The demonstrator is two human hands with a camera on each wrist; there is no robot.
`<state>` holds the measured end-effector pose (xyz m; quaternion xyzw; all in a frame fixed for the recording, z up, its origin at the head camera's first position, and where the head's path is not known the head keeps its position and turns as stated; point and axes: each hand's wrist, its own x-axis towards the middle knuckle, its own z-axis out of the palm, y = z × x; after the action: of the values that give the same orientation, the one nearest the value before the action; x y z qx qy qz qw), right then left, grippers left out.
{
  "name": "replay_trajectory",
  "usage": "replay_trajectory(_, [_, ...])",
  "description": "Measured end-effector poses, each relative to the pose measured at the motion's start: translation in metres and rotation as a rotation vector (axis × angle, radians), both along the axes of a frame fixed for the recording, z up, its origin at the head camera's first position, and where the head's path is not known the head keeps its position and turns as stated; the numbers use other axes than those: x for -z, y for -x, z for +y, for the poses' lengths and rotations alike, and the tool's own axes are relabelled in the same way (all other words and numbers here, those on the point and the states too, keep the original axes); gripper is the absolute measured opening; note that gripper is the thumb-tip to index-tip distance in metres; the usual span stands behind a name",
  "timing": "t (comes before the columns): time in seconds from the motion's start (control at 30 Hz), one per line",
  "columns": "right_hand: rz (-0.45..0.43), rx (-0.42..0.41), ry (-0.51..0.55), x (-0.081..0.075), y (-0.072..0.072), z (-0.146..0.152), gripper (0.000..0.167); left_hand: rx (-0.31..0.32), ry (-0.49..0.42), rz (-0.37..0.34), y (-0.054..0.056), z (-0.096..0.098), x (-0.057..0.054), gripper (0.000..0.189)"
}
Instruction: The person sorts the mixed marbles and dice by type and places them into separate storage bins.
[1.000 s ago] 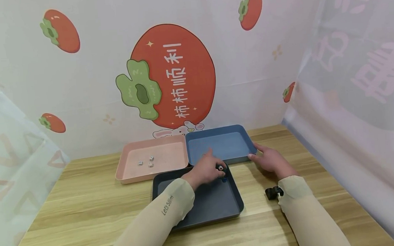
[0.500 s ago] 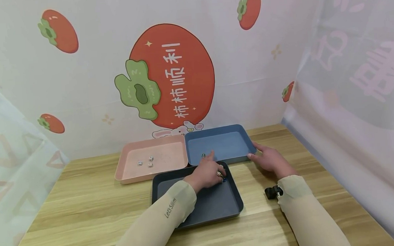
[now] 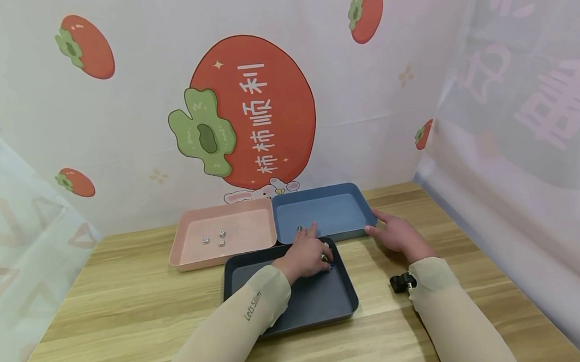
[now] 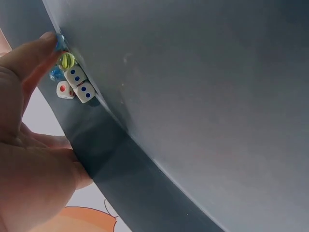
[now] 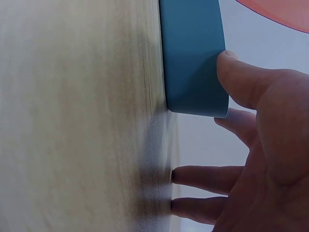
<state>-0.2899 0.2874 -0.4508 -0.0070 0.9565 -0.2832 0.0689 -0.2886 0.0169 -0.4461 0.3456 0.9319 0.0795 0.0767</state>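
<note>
My left hand reaches into the far right corner of a dark grey tray, thumb and a finger at a small cluster. In the left wrist view the cluster shows white dice with blue or red pips, a yellow-green marble and a blue marble. The thumb tip touches or nearly touches another light-blue marble. Other fingers extend over the rim toward the blue tray. My right hand touches that tray's near right corner with thumb and index finger; its other fingers are straight.
A pink tray with three white dice adjoins the blue tray on the left. One small marble lies in the blue tray. A black clip-like object is at the right wrist. Printed cloth hangs behind the wooden table.
My left hand has shifted slightly right and its fingers work among the corner's dice and marbles. The marble in the blue tray came into view beside the fingers. My right hand stays put.
</note>
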Motion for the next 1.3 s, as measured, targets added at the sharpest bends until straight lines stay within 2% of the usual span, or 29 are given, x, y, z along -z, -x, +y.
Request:
replay_trajectory(0.37, [-0.001, -0.005, -0.006, -0.001, 0.001, -0.001, 0.075, -0.013, 0.001, -0.028, -0.002, 0.000, -0.003, 0.014])
replay_trajectory(0.5, [0.003, -0.005, 0.001, -0.002, 0.000, 0.000, 0.075, -0.004, -0.049, -0.052, 0.000, 0.000, -0.002, 0.015])
replay_trajectory(0.57, [0.005, -0.009, 0.000, -0.002, -0.001, 0.000, 0.075, -0.010, -0.116, -0.085, 0.002, -0.002, -0.001, 0.015])
replay_trajectory(0.7, [-0.004, -0.007, 0.002, -0.002, -0.001, 0.000, 0.076, -0.053, -0.294, -0.197, 0.006, -0.009, -0.003, 0.014])
replay_trajectory(0.8, [-0.009, -0.003, 0.004, -0.003, -0.002, -0.001, 0.076, -0.096, -0.422, -0.284, 0.008, -0.016, -0.008, 0.012])
replay_trajectory(0.9, [-0.005, -0.003, 0.001, -0.004, -0.002, -0.001, 0.076, -0.124, -0.505, -0.343, 0.008, -0.022, -0.014, 0.011])
replay_trajectory(1.13, [-0.010, 0.001, 0.003, -0.005, -0.002, -0.003, 0.075, -0.185, -0.601, -0.327, 0.012, -0.031, -0.020, 0.016])
replay_trajectory(1.23, [-0.005, 0.001, -0.002, -0.005, -0.002, -0.003, 0.075, -0.236, -0.647, -0.317, 0.015, -0.034, -0.020, 0.017])
replay_trajectory(1.3, [-0.002, 0.002, -0.001, -0.004, -0.002, -0.002, 0.075, -0.269, -0.678, -0.284, 0.018, -0.037, -0.020, 0.018])
